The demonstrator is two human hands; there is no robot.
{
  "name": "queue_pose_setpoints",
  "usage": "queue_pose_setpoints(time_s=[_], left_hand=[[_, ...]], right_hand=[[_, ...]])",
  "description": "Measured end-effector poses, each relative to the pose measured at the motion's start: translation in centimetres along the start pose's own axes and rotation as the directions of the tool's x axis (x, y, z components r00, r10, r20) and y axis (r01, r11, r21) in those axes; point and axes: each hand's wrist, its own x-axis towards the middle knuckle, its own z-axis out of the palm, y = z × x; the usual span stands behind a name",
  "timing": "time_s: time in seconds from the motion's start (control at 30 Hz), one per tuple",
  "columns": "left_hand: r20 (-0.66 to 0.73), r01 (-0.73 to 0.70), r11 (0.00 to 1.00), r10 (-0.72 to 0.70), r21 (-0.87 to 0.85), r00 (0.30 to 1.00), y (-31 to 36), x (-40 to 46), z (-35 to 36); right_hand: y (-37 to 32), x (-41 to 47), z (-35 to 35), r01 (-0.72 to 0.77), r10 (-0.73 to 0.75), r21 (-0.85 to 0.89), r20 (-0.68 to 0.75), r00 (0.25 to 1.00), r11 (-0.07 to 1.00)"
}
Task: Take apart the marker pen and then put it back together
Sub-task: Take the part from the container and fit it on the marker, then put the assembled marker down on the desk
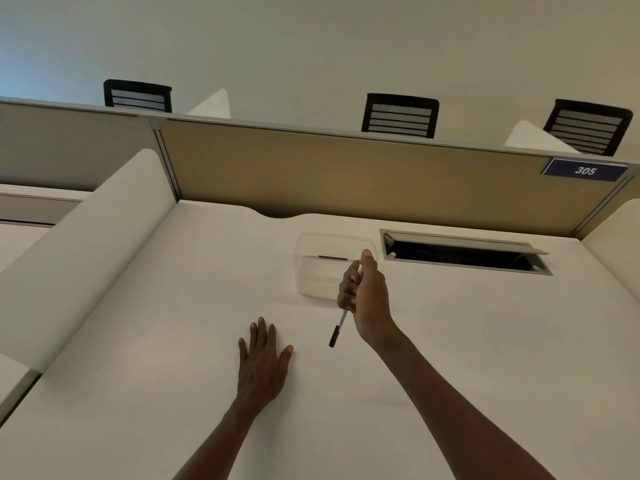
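Marker pen [341, 320] gripped in right hand [365, 296], left hand [265, 358] flat on desk [138, 341]

1 marker pen [338, 328], 1 clear container [327, 268], 2 hands, 3 chairs at far side, 1 sign [585, 170].

Right hand [363, 292] gripping marker pen [341, 322], left hand [265, 358] flat

Marker pen [341, 320]: middle of barrel hidden inside right hand [367, 299].
Clear container [322, 265]: near right corner hidden behind hand.
Forearms: cut off by bottom edge.
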Motion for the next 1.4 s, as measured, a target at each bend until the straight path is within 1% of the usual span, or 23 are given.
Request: queue_pose_setpoints(time_s=[0.07,0.13,0.2,0.27,0.33,0.4,0.47,0.53,0.6,0.67,0.7,0.77,0.8,0.83,0.93,1.03,1.1,1.17,1.23,1.3,1.4], left_hand=[[-0.017,0.012,0.982,-0.016,-0.19,1.0,1.1,-0.1,-0.8],[-0.064,0.005,0.911,-0.035,-0.413,0.997,2.9,-0.5,-2.1],[-0.072,0.006,0.772,-0.068,-0.635,0.995,4.7,-1.1,-3.6],[-0.005,0.031,0.587,-0.059,-0.809,0.998,6.5,-1.8,-5.1],[0.075,0.075,0.427,-0.017,-0.901,0.997,7.6,-2.4,-6.2],[0.117,0.096,0.319,0.046,-0.943,0.992,8.0,-2.9,-7.0],[0.121,0.094,0.268,0.088,-0.959,0.989,8.2,-3.3,-7.5],[0.104,0.08,0.226,0.095,-0.971,0.99,8.1,-3.5,-7.8],[0.084,0.068,0.198,0.072,-0.978,0.994,8.0,-3.5,-8.1],[0.067,0.058,0.188,0.042,-0.98,0.997,7.8,-3.3,-8.5],[0.059,0.052,0.191,0.028,-0.98,0.998,7.6,-3.1,-8.6],[0.043,0.043,0.207,-0.009,-0.977,0.999,7.2,-2.7,-8.8],[0.035,0.04,0.218,-0.028,-0.975,0.999,6.9,-2.4,-8.9],[0.024,0.033,0.233,-0.043,-0.972,0.999,6.6,-2.1,-9.0],[-0.024,-0.005,0.268,-0.068,-0.963,0.997,5.8,-1.3,-9.3],[-0.047,-0.021,0.24,-0.102,-0.97,0.994,5.2,-0.7,-9.6],[-0.05,-0.026,0.236,-0.096,-0.971,0.994,5.0,-0.5,-9.7],[-0.049,-0.031,0.228,-0.076,-0.973,0.996,5.0,-0.5,-9.7],[-0.053,-0.039,0.228,-0.057,-0.973,0.997,5.3,-0.6,-9.6],[-0.052,-0.038,0.233,-0.053,-0.972,0.997,5.8,-0.7,-9.5],[-0.041,-0.026,0.237,-0.058,-0.971,0.997,6.6,-0.8,-9.0]], right_hand=[[-0.1,0.2,-0.1,-0.02,0.02,0.053,-0.004,1.0,0.998],[-0.1,0.3,-0.1,-0.013,0.014,0.094,-0.009,1.0,0.996],[0.0,0.3,0.0,0.012,-0.009,0.141,-0.016,1.0,0.99],[0.0,0.3,0.1,0.036,-0.03,0.183,-0.032,0.999,0.982],[0.1,0.4,0.2,0.047,-0.035,0.213,-0.06,0.998,0.976],[0.0,0.3,0.1,0.054,-0.037,0.229,-0.079,0.996,0.972],[-0.1,0.2,0.0,0.058,-0.04,0.233,-0.083,0.996,0.971],[-0.1,-0.1,-0.2,0.064,-0.048,0.214,-0.078,0.996,0.975],[0.0,-0.4,-0.6,0.076,-0.066,0.173,-0.063,0.996,0.982],[0.0,-0.6,-1.0,0.116,-0.113,0.076,-0.042,0.993,0.99],[0.0,-0.7,-1.3,0.146,-0.147,-0.018,-0.039,0.988,0.989],[0.0,-0.8,-2.2,0.207,-0.22,-0.234,-0.03,0.975,0.95],[0.0,-0.9,-2.8,0.227,-0.242,-0.303,-0.013,0.97,0.925],[-0.1,-0.9,-3.4,0.231,-0.243,-0.338,0.009,0.97,0.912],[-0.4,-1.3,-5.4,0.167,-0.147,-0.373,0.081,0.986,0.913],[-0.4,-2.0,-7.3,0.114,-0.027,-0.511,0.175,0.984,0.852],[0.0,-2.6,-8.3,0.056,0.102,-0.601,0.226,0.969,0.798],[0.4,-3.2,-8.8,-0.006,0.229,-0.652,0.258,0.939,0.758],[0.7,-3.9,-9.0,-0.044,0.322,-0.692,0.277,0.905,0.721],[1.2,-4.4,-9.0,-0.059,0.365,-0.722,0.275,0.889,0.689],[2.0,-5.1,-8.9,-0.032,0.339,-0.761,0.25,0.907,0.648]])
